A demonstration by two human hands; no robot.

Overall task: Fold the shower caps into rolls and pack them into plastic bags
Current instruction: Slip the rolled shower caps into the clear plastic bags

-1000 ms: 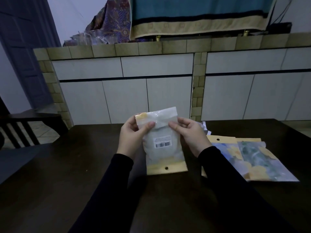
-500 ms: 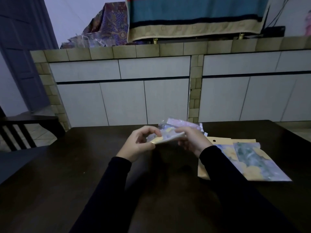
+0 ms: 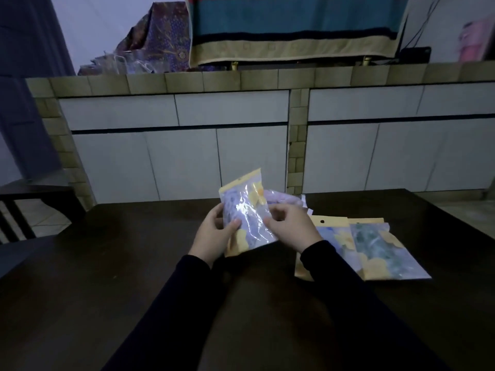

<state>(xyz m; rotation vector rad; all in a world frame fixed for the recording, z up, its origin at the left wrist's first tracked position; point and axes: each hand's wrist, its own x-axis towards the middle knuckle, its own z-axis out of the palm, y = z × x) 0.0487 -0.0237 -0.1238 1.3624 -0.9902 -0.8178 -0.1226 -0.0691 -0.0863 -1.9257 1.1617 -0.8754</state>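
Head view, centre of frame: packed plastic bag (image 3: 247,212) held up above the dark table (image 3: 107,263), tilted, yellow header strip toward upper left, clear front w/ yellow flower prints, pale purple shower cap roll inside. Left hand (image 3: 214,234) grips bag's left edge, thumb on front face, fingers curled behind. Right hand (image 3: 292,226) on bag's right edge, fingers bent, thumb tip pinching the plastic; exact finger lay behind the bag can't tell. Both arms in black sleeves (image 3: 348,290) coming up from bottom of frame.

Just behind right hand, a loose purple cap (image 3: 284,200) lies on the table, partly hidden. Right of centre: two more packed bags flat on the table, overlapping – blue-filled bag (image 3: 334,236) w/ yellow header, and green-filled bag (image 3: 380,250) on its right side.

Upper half of frame: tiled counter w/ white cabinet doors (image 3: 187,162); striped towel (image 3: 294,28) hanging over it at top; patterned cloth (image 3: 160,44) upper left. Dark chair (image 3: 26,207) at left edge.
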